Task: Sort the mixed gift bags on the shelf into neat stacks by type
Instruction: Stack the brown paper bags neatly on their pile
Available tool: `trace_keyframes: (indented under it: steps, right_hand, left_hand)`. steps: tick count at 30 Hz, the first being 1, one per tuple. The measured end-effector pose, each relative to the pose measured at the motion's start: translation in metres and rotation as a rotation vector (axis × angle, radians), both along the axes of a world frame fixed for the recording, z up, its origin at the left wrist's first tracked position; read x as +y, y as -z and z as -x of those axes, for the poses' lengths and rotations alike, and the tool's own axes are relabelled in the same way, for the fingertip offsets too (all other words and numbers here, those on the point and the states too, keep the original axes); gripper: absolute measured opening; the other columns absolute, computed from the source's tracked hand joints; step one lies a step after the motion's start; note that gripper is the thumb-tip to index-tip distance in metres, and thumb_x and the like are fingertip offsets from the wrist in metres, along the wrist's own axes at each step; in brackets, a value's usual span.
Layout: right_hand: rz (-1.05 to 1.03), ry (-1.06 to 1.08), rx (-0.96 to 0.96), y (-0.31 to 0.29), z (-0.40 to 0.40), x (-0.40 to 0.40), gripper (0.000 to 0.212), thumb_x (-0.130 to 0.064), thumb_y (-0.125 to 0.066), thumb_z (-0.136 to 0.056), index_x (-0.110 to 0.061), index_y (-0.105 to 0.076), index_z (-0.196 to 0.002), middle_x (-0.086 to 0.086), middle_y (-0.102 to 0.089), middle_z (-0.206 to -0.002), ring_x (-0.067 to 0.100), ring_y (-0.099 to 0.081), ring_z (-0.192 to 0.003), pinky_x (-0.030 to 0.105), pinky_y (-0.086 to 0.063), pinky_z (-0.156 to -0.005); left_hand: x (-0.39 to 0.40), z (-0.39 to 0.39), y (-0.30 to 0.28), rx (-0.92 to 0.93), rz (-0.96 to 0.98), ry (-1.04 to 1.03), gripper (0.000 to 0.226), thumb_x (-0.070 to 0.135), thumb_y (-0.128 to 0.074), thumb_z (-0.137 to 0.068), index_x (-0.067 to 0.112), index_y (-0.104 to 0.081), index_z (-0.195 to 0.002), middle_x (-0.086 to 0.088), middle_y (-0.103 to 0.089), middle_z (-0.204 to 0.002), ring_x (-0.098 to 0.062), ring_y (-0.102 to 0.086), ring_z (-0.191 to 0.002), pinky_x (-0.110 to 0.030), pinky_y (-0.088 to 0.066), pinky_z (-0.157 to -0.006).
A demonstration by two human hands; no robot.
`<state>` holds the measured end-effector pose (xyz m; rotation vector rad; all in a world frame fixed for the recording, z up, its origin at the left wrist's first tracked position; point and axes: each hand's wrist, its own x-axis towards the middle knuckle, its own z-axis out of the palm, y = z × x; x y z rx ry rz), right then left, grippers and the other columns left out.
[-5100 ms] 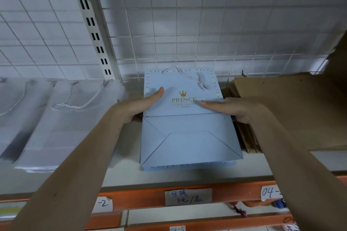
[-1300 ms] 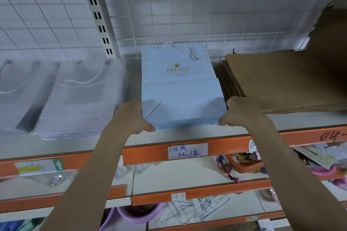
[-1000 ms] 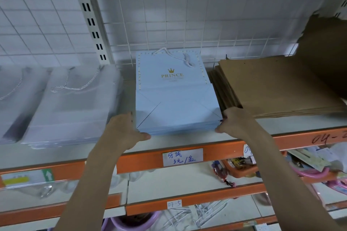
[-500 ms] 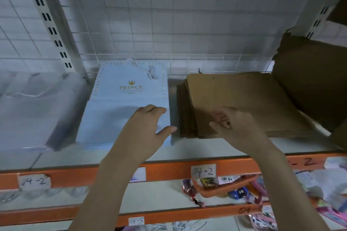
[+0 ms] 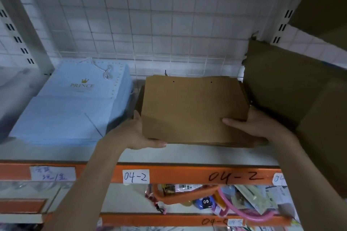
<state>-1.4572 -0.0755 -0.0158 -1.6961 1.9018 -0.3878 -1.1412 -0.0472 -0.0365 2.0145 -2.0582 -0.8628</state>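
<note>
A stack of flat brown paper bags (image 5: 193,107) lies in the middle of the white shelf (image 5: 197,154). My left hand (image 5: 139,134) grips its front left corner, fingers under the stack, thumb up its left side. My right hand (image 5: 251,124) holds the front right corner, thumb lying on top. To the left lies a stack of light blue PRINCE gift bags (image 5: 75,105) with a white rope handle; neither hand touches it.
A large brown cardboard box (image 5: 300,95) stands close on the right of the brown stack. A white wire grid (image 5: 150,24) backs the shelf. The orange shelf edge (image 5: 187,175) carries 04-2 labels. Below, a lower shelf holds mixed small goods (image 5: 216,199).
Both hands left the blue PRINCE stack and moved right onto the brown paper bag stack, now gripping its front corners. The view has swung right, and the white bags are out of frame.
</note>
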Motion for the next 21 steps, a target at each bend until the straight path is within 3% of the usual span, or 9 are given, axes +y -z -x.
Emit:
trace_keyframes:
  steps: [3,5,7,10,15,18,21]
  right_hand:
    - [-0.007,-0.034,-0.074,0.004,0.006,-0.004,0.12,-0.08,-0.059,-0.044,-0.025,-0.028,-0.145,-0.002,-0.042,-0.144,0.02,-0.044,-0.125,0.028,-0.038,-0.094]
    - [-0.012,-0.014,-0.084,0.005,0.008,-0.008,0.104,-0.075,-0.059,-0.058,-0.023,-0.033,-0.143,0.001,-0.044,-0.142,0.022,-0.046,-0.123,0.028,-0.039,-0.093]
    - [-0.029,0.013,-0.08,0.006,0.01,-0.012,0.089,-0.071,-0.056,-0.069,-0.02,-0.039,-0.14,0.004,-0.048,-0.139,0.025,-0.049,-0.12,0.029,-0.041,-0.091]
    - [-0.054,0.042,-0.073,0.001,0.009,-0.014,0.084,-0.07,-0.052,-0.073,-0.019,-0.04,-0.139,0.007,-0.047,-0.139,0.027,-0.048,-0.12,0.031,-0.041,-0.091]
    - [-0.014,0.01,-0.056,0.001,-0.004,-0.015,0.097,-0.077,-0.053,-0.067,-0.014,-0.039,-0.139,0.007,-0.049,-0.137,0.026,-0.052,-0.116,0.037,-0.045,-0.097]
    - [0.029,0.011,-0.05,0.002,-0.015,-0.016,0.083,-0.066,-0.058,-0.074,-0.006,-0.048,-0.13,0.009,-0.055,-0.128,0.026,-0.055,-0.111,0.037,-0.047,-0.094]
    - [-0.013,0.03,-0.053,-0.002,-0.014,-0.021,0.083,-0.066,-0.057,-0.076,-0.005,-0.046,-0.131,0.01,-0.052,-0.13,0.027,-0.054,-0.113,0.034,-0.047,-0.091]
  left_hand:
    - [-0.002,0.005,-0.013,0.148,-0.023,-0.013,0.084,0.079,-0.056,-0.061,0.04,-0.04,-0.133,0.009,-0.044,-0.138,-0.012,-0.05,-0.116,-0.03,-0.045,-0.095]
    - [-0.007,0.008,-0.019,0.187,-0.022,-0.205,0.081,0.083,-0.035,-0.07,0.025,-0.05,-0.126,0.002,-0.054,-0.129,-0.018,-0.053,-0.112,-0.029,-0.044,-0.088]
    - [-0.015,0.013,-0.023,0.119,-0.064,-0.338,0.089,0.077,-0.023,-0.08,0.01,-0.044,-0.135,-0.012,-0.047,-0.138,-0.027,-0.048,-0.121,-0.03,-0.037,-0.089]
    - [-0.025,0.022,-0.026,0.091,-0.054,-0.37,0.087,0.07,-0.025,-0.086,0.001,-0.041,-0.136,-0.016,-0.045,-0.139,-0.03,-0.048,-0.122,-0.03,-0.037,-0.088]
    - [-0.034,0.026,-0.023,0.075,0.027,-0.452,0.079,0.066,-0.027,-0.09,0.003,-0.044,-0.134,-0.016,-0.048,-0.136,-0.031,-0.05,-0.118,-0.036,-0.042,-0.095]
    - [-0.035,0.02,-0.023,0.063,0.067,-0.494,0.072,0.061,-0.03,-0.092,0.001,-0.051,-0.127,-0.017,-0.053,-0.128,-0.031,-0.052,-0.114,-0.033,-0.04,-0.086]
    - [-0.037,0.018,-0.024,0.066,0.05,-0.511,0.072,0.061,-0.034,-0.09,0.0,-0.05,-0.125,-0.017,-0.054,-0.125,-0.031,-0.053,-0.112,-0.034,-0.04,-0.082]
